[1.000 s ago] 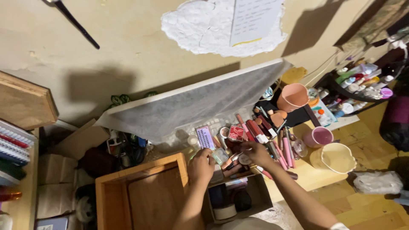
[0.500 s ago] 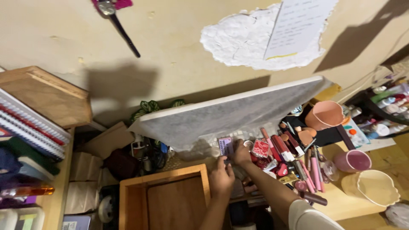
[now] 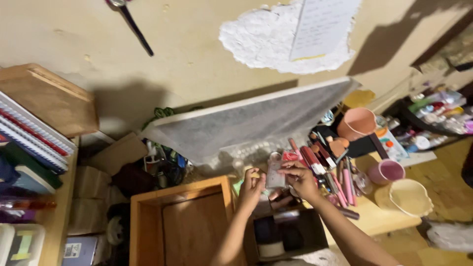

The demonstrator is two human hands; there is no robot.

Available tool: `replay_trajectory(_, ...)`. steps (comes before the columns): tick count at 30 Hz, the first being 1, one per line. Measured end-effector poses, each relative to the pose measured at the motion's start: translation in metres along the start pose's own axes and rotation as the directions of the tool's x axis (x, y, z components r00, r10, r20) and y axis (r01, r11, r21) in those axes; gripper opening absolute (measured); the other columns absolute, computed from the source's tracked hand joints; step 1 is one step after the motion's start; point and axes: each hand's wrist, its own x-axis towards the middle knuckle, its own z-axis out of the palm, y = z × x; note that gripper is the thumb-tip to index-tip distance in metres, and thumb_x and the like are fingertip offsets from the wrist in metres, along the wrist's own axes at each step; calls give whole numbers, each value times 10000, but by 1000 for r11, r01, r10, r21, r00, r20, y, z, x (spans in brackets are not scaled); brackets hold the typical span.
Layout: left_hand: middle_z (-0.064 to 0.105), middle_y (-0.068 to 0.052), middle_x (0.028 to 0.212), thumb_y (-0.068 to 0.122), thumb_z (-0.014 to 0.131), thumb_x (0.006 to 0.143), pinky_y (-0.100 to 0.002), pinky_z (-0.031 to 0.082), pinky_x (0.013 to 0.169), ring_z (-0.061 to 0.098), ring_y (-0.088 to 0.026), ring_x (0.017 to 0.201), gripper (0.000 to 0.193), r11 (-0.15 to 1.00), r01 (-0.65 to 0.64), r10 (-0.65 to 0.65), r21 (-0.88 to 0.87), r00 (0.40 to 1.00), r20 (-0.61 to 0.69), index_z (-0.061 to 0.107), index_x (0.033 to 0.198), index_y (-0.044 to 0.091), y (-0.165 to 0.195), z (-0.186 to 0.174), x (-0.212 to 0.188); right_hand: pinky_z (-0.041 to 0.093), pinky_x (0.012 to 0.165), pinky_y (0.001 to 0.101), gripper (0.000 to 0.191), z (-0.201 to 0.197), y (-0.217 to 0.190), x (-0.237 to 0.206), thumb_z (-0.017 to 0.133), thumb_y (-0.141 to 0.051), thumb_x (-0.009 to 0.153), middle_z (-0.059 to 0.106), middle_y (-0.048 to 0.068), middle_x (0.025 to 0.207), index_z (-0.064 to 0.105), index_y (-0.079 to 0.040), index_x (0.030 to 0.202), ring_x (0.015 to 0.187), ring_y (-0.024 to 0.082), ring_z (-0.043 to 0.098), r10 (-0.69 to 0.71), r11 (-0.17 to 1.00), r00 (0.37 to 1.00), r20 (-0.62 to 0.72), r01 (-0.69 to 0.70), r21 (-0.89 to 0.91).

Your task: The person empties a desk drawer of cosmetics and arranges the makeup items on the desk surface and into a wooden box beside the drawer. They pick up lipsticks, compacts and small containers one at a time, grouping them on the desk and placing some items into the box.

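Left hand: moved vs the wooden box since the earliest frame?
Yes. The left hand sat over the wooden box's right rim; now it is just past that corner, toward the makeup pile.

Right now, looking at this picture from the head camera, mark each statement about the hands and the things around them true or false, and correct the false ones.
1. Both hands are raised together over the cluttered table. True: the left hand and right hand meet at a small clear bottle.
2. The wooden drawer is full of books. False: it shows only bare wood.
3. A pink cup stands beside a cream cup. True.
4. The cosmetic tubes lie left of the hands. False: they lie to the right.
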Motion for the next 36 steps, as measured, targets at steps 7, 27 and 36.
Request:
replay_trajectory(7,708,-34,1019,7,743,856,-261,538,761,639,-101,872,705,904,89,56,-418,945,322,397,1448,171,-15,61,-44,588,822,293,449,-60,-18,-82,541,50,874,655,-32,1317,705,-180,1224,1085,145,645,518,744,855,20,-462,484)
replay_trajectory(27,-24,-181,1716,783,864,455,-730,-89,1161,-52,-401,1572,1479,386,-518,-22,763,822,569,167,1650,260,-11,67,-105,565,550,485,250,-44,-70,-141,628,-139,852,721,197,884,710,-61,1075,632,385,701,182,636,983,33,-92,-766)
replay_trajectory(36,-23,-150,1722,799,857,442,-709,-89,1178,-64,-384,1578,1479,354,-479,-95,803,836,540,166,1642,280,-2,68,-105,576,538,450,318,-35,-68,-129,552,-148,895,719,144,815,660,-115,1192,622,318,719,344,368,923,171,35,-929)
